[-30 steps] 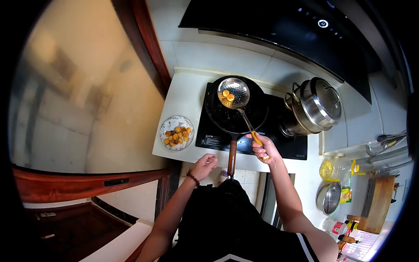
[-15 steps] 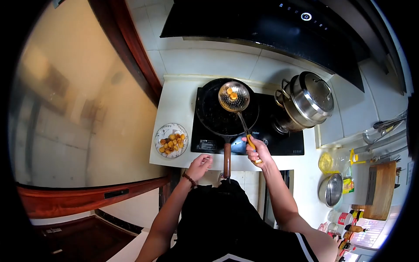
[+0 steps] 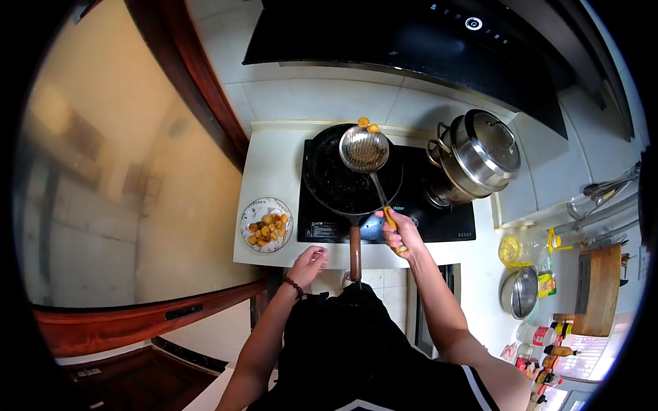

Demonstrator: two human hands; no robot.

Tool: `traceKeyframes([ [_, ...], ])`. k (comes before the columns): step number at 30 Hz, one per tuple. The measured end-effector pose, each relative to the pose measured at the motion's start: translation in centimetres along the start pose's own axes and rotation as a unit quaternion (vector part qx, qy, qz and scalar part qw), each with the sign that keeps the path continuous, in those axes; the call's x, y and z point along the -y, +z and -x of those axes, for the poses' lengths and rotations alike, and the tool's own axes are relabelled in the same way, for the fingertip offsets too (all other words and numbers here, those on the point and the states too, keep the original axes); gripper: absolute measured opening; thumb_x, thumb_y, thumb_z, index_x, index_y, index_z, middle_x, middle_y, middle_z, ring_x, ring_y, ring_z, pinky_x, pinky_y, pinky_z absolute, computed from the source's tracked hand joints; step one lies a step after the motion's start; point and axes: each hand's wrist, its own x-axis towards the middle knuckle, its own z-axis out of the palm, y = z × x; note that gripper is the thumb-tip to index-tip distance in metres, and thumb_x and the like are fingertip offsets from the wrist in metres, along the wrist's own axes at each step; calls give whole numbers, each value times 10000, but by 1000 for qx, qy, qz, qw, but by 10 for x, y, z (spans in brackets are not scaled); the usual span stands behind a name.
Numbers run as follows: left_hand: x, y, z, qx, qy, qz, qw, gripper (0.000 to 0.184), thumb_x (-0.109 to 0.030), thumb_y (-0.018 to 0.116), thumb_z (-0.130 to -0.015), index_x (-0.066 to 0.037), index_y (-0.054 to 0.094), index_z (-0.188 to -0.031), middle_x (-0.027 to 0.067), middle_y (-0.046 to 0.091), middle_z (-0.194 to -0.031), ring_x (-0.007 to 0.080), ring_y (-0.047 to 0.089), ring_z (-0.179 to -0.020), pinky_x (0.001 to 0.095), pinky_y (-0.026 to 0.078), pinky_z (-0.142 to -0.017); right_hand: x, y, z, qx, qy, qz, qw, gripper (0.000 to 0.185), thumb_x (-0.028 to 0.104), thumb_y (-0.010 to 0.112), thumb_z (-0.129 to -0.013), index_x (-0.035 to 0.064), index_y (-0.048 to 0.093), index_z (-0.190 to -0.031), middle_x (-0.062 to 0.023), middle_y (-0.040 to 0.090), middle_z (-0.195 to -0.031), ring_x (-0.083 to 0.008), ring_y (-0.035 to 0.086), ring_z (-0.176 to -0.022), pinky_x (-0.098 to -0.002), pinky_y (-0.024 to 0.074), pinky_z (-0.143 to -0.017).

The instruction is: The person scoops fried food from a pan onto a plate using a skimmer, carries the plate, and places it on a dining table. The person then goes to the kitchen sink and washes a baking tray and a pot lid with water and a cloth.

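My right hand [image 3: 403, 236] is wrapped round the yellow handle of a perforated metal skimmer [image 3: 364, 151]. The skimmer's bowl is over the black frying pan [image 3: 330, 181], whose brown handle points toward me. Two golden food pieces [image 3: 368, 125] show at or just above the bowl's far edge; whether they touch it I cannot tell. By the counter's front edge, left of the pan handle, my left hand [image 3: 310, 265] holds nothing, its fingers loosely bent. Beyond it stands a patterned plate [image 3: 249, 214] with several browned food pieces [image 3: 268, 229].
A lidded steel steamer pot [image 3: 483, 154] stands on the right of the black cooktop [image 3: 449, 222]. Farther right are an oil jug [image 3: 521, 251], a metal bowl [image 3: 521, 293], bottles and a wooden board [image 3: 598, 291]. The range hood [image 3: 411, 38] hangs above.
The two food pieces have gone from inside the skimmer's bowl to its far edge or just above. My left hand's fingers have drawn closer together. The view has shifted slightly.
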Motion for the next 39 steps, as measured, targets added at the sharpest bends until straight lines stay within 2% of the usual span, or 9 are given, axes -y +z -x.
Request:
traceKeyframes([
  [17,6,-4,-1,-2,-9,3,1000,312,-310,591,-1007,-72,590,-1208,54,658,-1062,148,673,-920,288,533,-759,-16,-7,-19,-3,53,-76,996,322,294,421,-1077,13,528,-1193,28,383,-648,-31,289,-435,-168,250,-355],
  [21,7,-5,2,-8,-10,-11,1000,313,-308,587,-1009,-69,586,-1213,57,660,-1075,150,677,-922,291,538,-760,-4,12,7,35,-23,-6,999,340,301,416,-1079,10,530,-1215,22,386,-644,-32,294,-433,-167,251,-357],
  [27,8,-6,-6,-5,-18,-6,1000,315,-306,589,-1008,-69,581,-1216,58,660,-1071,150,677,-916,290,541,-762,-29,-13,-26,36,50,-67,996,347,311,418,-1078,21,512,-1245,21,392,-659,-27,294,-436,-163,257,-362],
  [35,4,-12,-6,-9,-18,1,1000,311,-312,599,-1002,-75,586,-1203,55,658,-1052,150,671,-908,292,539,-773,-26,-18,-30,23,53,-70,996,328,306,425,-1076,21,516,-1211,28,376,-647,-27,295,-439,-165,249,-363],
  [38,3,-9,-6,-14,-21,-4,1000,323,-327,608,-995,-72,593,-1193,59,664,-1047,154,673,-906,299,541,-773,-3,-2,-27,9,72,-93,993,322,307,410,-1080,25,522,-1189,25,385,-643,-31,296,-436,-168,243,-360],
  [39,5,-7,-2,-13,-23,-3,1000,323,-327,608,-995,-72,593,-1193,59,664,-1047,154,673,-906,299,541,-773,0,0,-18,20,28,-36,999,332,311,392,-1085,28,520,-1200,25,390,-640,-35,295,-435,-171,237,-359],
])
